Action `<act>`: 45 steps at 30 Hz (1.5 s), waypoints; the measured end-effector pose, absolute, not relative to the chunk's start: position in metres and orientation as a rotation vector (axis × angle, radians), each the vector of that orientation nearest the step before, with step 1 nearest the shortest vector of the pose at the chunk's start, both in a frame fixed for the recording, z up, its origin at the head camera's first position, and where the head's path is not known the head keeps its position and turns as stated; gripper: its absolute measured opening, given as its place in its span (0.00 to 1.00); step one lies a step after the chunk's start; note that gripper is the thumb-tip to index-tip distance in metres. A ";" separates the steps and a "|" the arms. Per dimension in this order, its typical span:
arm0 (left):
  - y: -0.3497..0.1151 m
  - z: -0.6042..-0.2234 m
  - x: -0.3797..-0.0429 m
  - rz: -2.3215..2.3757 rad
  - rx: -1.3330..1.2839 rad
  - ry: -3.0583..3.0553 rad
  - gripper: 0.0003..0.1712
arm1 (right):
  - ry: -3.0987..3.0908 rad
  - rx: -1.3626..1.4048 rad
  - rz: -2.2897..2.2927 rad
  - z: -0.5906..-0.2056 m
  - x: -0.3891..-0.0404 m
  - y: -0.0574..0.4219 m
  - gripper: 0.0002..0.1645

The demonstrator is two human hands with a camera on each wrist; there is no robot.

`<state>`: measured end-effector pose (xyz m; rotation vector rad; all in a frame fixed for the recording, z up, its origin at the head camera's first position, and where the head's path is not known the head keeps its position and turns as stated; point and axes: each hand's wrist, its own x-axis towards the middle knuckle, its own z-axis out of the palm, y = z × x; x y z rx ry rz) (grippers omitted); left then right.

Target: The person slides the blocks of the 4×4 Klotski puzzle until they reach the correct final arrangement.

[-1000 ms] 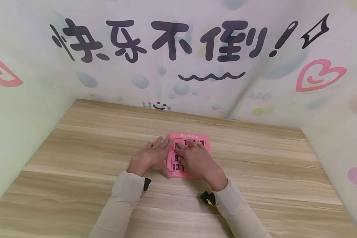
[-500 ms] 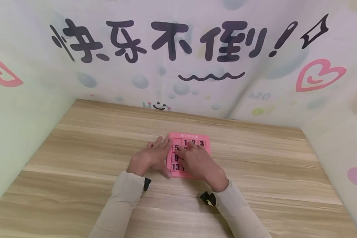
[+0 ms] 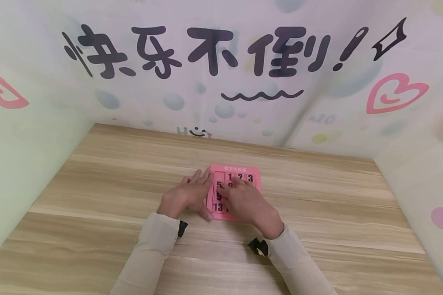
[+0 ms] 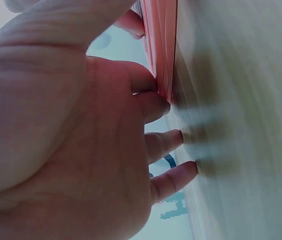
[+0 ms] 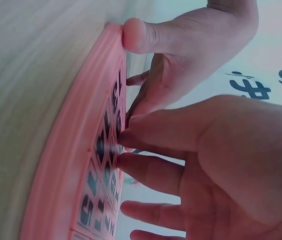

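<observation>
A pink number sliding puzzle lies flat on the table. My left hand rests along its left side, fingers extended and thumb at the near left corner. In the left wrist view, the fingertips meet the puzzle's edge and the tabletop beside it. Over the tiles is my right hand, its fingers reaching down to the tile marked 5. A bare slot shows at the far left corner, left of the tile marked 1. The right hand hides several tiles on the near right.
The wood-grain table stretches out on all sides of the puzzle. A printed white cloth hangs behind it, with pale walls at both sides. Black wrist-worn devices sit at the sleeve cuffs.
The tile marked 5 has slid toward me, widening the bare slot above it. My right fingers have shifted slightly nearer, uncovering the tile marked 2. My left hand has stayed put.
</observation>
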<state>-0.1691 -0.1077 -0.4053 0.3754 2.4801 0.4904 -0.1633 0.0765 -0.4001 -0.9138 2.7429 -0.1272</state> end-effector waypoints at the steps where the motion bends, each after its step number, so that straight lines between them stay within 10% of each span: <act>1: -0.108 -0.405 -0.169 0.498 0.373 2.480 0.73 | 2.738 -0.916 -0.140 -0.400 -0.164 0.078 0.24; 45: -0.107 -0.405 -0.167 0.509 0.371 2.488 0.74 | 2.866 -0.775 -0.131 -0.413 -0.176 0.085 0.27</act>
